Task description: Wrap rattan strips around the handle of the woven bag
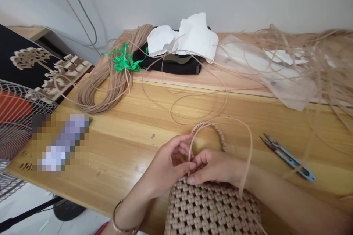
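A woven tan bag (204,211) with an open checkered weave lies at the table's near edge, its round braided handle (220,136) standing up behind my hands. At the bag's top edge my left hand (176,158) is closed, thumb and fingers pinching a tan weaving cord (191,150). My right hand (206,167) meets it there, its thumb and forefinger pressed together on the cord's base at the rim. From there the cord arches up and loops over my right wrist. The fingertips partly hide the exact grip.
Blue-handled thread snips (289,159) lie to the right. A coiled cord bundle (110,84) tied with green ribbon (124,60) is at the back left. White paper (197,35) rests on a black case (176,67). Loose cords (331,77) and plastic film (292,88) cover the back right.
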`<state>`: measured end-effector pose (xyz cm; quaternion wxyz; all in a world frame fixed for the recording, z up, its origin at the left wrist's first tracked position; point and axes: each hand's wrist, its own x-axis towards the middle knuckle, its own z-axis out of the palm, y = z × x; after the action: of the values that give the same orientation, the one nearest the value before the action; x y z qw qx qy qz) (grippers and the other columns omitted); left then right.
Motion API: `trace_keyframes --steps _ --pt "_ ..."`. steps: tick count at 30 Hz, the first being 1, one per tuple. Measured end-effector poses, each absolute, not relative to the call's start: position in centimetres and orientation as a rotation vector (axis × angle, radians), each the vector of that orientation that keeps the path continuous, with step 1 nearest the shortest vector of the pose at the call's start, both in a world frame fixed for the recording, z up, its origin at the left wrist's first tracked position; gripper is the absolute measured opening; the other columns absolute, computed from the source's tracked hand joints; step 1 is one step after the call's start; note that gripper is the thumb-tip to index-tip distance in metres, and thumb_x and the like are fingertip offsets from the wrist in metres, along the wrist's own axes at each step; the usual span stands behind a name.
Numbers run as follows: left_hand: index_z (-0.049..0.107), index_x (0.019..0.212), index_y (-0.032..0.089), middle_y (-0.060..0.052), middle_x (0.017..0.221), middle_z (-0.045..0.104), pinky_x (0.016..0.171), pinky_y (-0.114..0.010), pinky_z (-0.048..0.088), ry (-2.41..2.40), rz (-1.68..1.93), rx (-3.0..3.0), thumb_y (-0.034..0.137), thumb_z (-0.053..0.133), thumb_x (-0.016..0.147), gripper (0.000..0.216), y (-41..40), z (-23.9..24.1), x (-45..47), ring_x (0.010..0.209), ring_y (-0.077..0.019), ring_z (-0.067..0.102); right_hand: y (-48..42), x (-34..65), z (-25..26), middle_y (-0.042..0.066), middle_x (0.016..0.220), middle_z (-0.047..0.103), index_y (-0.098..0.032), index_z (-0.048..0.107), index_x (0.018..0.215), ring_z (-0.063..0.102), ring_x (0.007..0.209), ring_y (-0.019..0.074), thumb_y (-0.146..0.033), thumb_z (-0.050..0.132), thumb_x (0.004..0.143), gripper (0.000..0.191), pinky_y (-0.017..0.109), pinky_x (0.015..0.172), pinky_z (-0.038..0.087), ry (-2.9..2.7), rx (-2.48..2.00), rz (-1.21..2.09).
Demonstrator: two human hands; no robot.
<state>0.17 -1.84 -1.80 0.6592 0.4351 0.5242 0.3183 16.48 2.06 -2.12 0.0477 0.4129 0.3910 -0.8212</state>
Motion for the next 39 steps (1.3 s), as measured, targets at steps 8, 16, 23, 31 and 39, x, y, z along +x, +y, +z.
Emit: trace_keyframes --steps 8,16,23,31,39 --pt "0.048 0.121 0.022 0.0 0.088 0.06 0.086 -0.035 0.041 1.284 0.589 1.125 0.023 0.064 0.074 0.049 -1.6 -1.3 -0.6 0.086 -0.0158 0.057 2.2 16.3 -1.9 -0.006 0.056 0.054 -0.013 0.064 0.061 0.043 0.055 0.0038 -0.021 0.073 0.058 0.011 0.019 0.058 0.03 1.191 1.284 -2.519" --pt "0.045 0.123 0.022 0.0 0.09 0.061 0.087 -0.034 0.041 1.164 0.402 1.12 0.024 0.069 0.07 0.058 -1.8 -0.4 -2.2 0.09 -0.0172 0.057 2.1 16.7 -2.4 -0.003 0.062 0.059 -0.015 0.07 0.067 0.046 0.059 0.0056 -0.027 0.075 0.061 0.015 0.02 0.059 0.03 1.315 1.227 -2.488" --pt "0.046 0.123 0.02 -0.001 0.093 0.06 0.09 -0.035 0.04 1.175 0.33 1.067 0.021 0.075 0.062 0.068 -1.8 -0.4 -1.8 0.094 -0.0189 0.055 2.4 16.8 -2.0 -0.003 0.06 0.055 -0.013 0.069 0.068 0.042 0.056 0.0054 -0.03 0.073 0.062 0.018 0.02 0.056 0.029 1.343 1.24 -2.41" --pt "0.048 0.118 0.021 -0.001 0.092 0.057 0.086 -0.033 0.041 1.126 0.383 1.023 0.017 0.071 0.065 0.059 -2.1 -0.6 -1.7 0.094 -0.0172 0.055 2.7 16.9 -1.8 -0.006 0.045 0.039 -0.014 0.05 0.053 0.028 0.043 0.004 -0.045 0.063 0.072 0.038 0.021 0.044 0.019 1.527 1.095 -2.32" --pt "0.058 0.094 0.018 -0.002 0.092 0.06 0.085 -0.03 0.04 1.102 0.309 1.13 0.02 0.069 0.07 0.027 -1.9 -0.4 -1.6 0.093 -0.0174 0.055 2.2 19.9 0.3 -0.002 0.058 0.053 -0.014 0.065 0.077 0.04 0.048 0.0059 -0.042 0.048 0.086 0.034 0.018 0.047 0.029 1.767 1.287 -2.18"
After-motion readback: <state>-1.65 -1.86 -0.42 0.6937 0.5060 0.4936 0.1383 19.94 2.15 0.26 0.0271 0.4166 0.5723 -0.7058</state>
